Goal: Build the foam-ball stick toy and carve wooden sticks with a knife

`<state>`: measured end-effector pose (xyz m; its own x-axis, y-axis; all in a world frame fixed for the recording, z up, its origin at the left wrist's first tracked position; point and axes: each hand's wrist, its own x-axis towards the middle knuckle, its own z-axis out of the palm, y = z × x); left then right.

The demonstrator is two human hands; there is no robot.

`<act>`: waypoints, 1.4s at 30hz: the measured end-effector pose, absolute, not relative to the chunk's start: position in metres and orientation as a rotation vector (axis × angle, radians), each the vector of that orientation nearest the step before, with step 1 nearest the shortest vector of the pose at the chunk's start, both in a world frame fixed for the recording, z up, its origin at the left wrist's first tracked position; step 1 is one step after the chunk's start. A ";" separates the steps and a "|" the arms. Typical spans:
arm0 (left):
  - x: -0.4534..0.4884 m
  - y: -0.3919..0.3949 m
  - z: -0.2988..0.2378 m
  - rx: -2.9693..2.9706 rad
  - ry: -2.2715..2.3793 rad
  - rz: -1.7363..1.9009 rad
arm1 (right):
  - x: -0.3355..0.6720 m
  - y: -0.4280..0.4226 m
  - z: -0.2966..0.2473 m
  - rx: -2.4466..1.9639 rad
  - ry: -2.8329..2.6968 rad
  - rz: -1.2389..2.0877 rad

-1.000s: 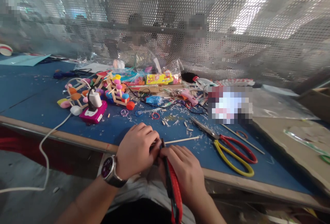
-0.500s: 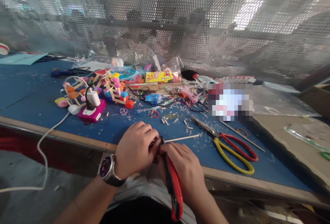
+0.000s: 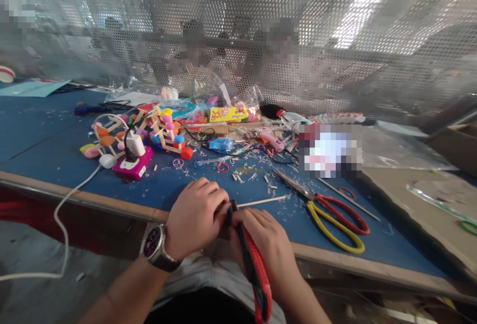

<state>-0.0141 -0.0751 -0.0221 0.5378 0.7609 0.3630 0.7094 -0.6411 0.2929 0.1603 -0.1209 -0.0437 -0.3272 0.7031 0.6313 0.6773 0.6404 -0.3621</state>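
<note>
My right hand [image 3: 268, 242] is wrapped round a red and black utility knife [image 3: 257, 269], whose back end points down toward my lap. Its black front end meets the fingers of my left hand [image 3: 199, 217], which are curled closed at the table's front edge. A thin wooden stick [image 3: 263, 201] runs out to the right from between the two hands. The left fingers appear to pinch its near end, though the grip is mostly hidden. The knife's blade cannot be made out. To the right lie large scissors [image 3: 311, 196] with one red and one yellow handle loop.
Pale shavings and stick bits litter the blue table [image 3: 179, 175]. Left of centre stand a purple power adapter [image 3: 133, 164] with a white plug and a stick model [image 3: 164, 130] with coloured lumps. A yellow packet [image 3: 228, 114] lies behind; a cardboard sheet [image 3: 402, 190] is at right.
The knife's back end has swung slightly to the right, along with a small turn of my right hand. My left hand has hardly moved, and the table things shift slightly with the camera.
</note>
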 end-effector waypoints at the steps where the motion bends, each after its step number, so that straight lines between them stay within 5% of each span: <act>1: -0.014 -0.075 -0.022 2.653 1.274 0.706 | 0.160 -0.121 -0.044 -1.073 -2.062 0.043; 42: -0.013 -0.078 -0.022 2.632 1.273 0.724 | 0.161 -0.123 -0.048 -1.082 -2.079 0.046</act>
